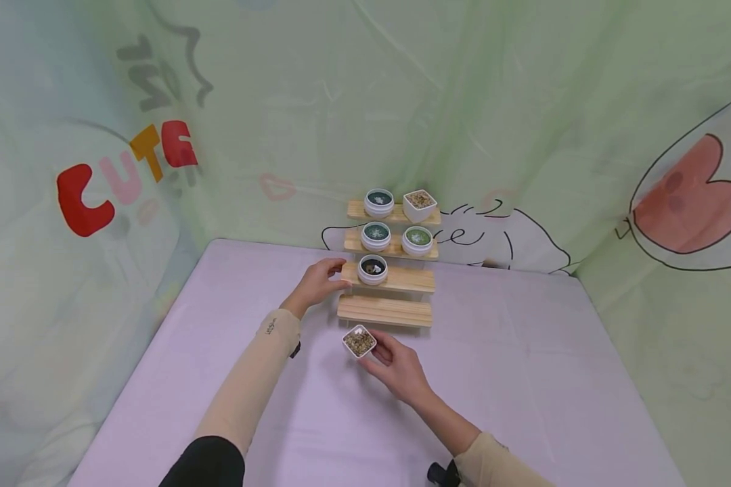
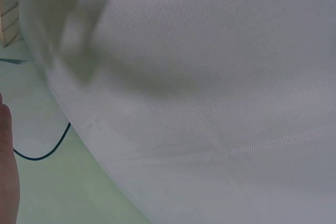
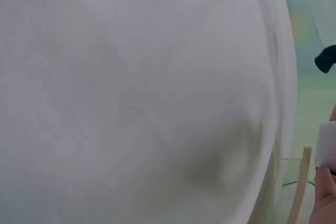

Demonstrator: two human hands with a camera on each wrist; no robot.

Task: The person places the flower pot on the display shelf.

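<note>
A tiered wooden stand (image 1: 390,310) has stepped slats near the back of the table. My left hand (image 1: 318,284) grips the left end of its second slat from the bottom, thumb and fingers about that end. In front of the lowest slat, my right hand (image 1: 399,365) holds a small square white pot (image 1: 359,341) filled with tan granules, thumb and fingers on its right side. In the right wrist view, this white pot (image 3: 326,145) shows only partly at the right edge. The left wrist view shows just a strip of my left hand (image 2: 7,166).
Round white pots with dark and green contents, such as the one (image 1: 373,269) by my left hand, stand on the upper slats. Another square pot (image 1: 419,205) sits at the top right. Pale cloth covers the table (image 1: 512,379); a printed curtain (image 1: 317,122) hangs behind.
</note>
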